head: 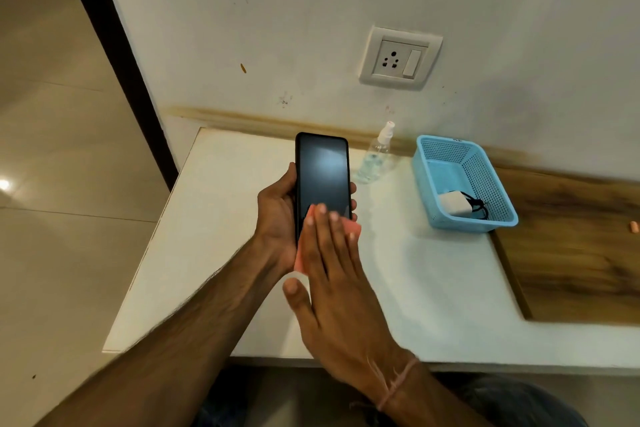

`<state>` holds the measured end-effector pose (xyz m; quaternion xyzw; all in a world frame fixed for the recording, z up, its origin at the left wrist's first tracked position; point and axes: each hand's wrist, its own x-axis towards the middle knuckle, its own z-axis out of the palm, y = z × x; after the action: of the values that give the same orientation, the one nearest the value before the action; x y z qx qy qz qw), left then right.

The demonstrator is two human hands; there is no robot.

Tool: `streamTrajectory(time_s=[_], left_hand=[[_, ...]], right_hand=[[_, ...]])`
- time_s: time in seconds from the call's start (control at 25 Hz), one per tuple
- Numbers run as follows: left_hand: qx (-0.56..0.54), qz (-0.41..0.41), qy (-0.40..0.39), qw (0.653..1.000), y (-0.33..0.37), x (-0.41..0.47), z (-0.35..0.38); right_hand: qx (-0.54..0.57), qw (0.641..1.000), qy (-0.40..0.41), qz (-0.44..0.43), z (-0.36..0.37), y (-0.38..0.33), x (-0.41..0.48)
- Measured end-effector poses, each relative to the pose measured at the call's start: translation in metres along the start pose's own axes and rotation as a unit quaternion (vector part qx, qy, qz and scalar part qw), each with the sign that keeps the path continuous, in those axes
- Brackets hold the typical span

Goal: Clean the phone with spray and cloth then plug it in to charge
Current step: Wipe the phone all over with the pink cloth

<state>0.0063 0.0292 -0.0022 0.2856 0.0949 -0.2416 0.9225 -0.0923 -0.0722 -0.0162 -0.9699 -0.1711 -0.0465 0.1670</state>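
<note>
My left hand (pixel 277 218) holds a black phone (pixel 323 170) upright above the white table, screen toward me and dark. My right hand (pixel 332 274) lies flat on the phone's lower end, fingers together, pressing a pink cloth (pixel 354 228) against the screen. Most of the cloth is hidden under my palm. A clear spray bottle (pixel 375 156) with a white nozzle stands on the table behind the phone, near the wall. A white charger (pixel 454 203) with a black cable lies inside a blue basket (pixel 446 152) at the right.
A white wall socket (pixel 400 59) with a switch sits on the wall above the bottle. The white table (pixel 214 236) ends at the left over a tiled floor. A wooden surface (pixel 571 246) adjoins at the right, with a small orange object (pixel 634 227) on it.
</note>
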Motion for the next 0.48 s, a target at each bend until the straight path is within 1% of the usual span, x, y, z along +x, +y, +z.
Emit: streamTrajectory(time_s=[0.12,0.24,0.28,0.4,0.48], left_hand=[[-0.016,-0.011,-0.012,1.0,0.003,0.002,0.001],[-0.002,-0.014,-0.007,1.0,0.003,0.001,0.002],[-0.006,-0.001,-0.005,1.0,0.0,0.002,0.002],[-0.05,0.087,-0.015,0.995,-0.009,0.006,-0.003],[-0.059,0.107,-0.029,0.992,-0.009,0.005,-0.001]], right_hand=[[-0.005,0.999,-0.006,-0.035,-0.002,0.002,0.005],[-0.01,0.998,-0.005,-0.062,-0.014,0.009,0.043],[-0.009,0.998,0.002,-0.061,-0.017,0.01,0.058],[-0.007,0.999,0.028,-0.04,-0.025,0.012,0.099],[0.008,0.999,0.032,-0.02,-0.029,0.011,0.118]])
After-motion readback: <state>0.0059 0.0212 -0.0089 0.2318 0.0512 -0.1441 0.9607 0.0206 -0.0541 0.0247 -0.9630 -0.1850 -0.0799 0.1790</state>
